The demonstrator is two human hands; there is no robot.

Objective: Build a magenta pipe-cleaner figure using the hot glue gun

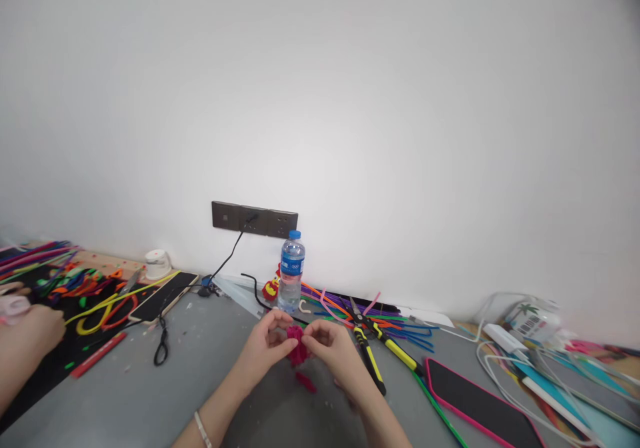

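Between both hands, a coiled magenta pipe cleaner bundle is held just above the grey table. My left hand pinches its left side with thumb and fingertips. On the other side, the fingers of my right hand close on it too. Under the bundle, a loose magenta pipe cleaner piece hangs or lies; I cannot tell which. Just right of my right hand are pliers with yellow and black handles, jaws pointing to the wall.
A water bottle and a small red figure stand near the wall. Colourful pipe cleaners lie behind the pliers. A pink-cased phone is at right, another phone at left. A co-worker's hand is far left.
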